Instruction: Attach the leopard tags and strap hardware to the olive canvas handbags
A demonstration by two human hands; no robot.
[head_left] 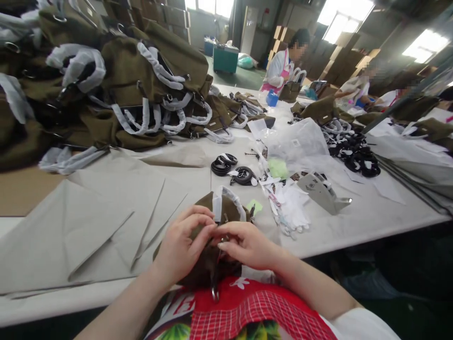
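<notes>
An olive-brown handbag (201, 274) rests at the table's front edge, close against my red apron. White wrapping covers its handle (231, 196), which arches up beyond my fingers. My left hand (186, 241) is closed, thumb and fingers pinched together on the upper part of the bag. Right beside it, my right hand (247, 243) also pinches the bag, its fingertips at a small metal fitting (222, 241). The fingers of both hands nearly meet and hide the exact spot they grip. A metal clasp (214, 293) hangs down on the side nearest me.
Olive bags (116, 61) with wrapped handles are heaped at the left. Flat grey sheets (88, 217) lie on the table. Coiled black straps (244, 175), white tags (292, 208), a grey tape dispenser (323, 191) and a clear plastic bag (300, 141) lie ahead. Co-workers (283, 68) are farther back.
</notes>
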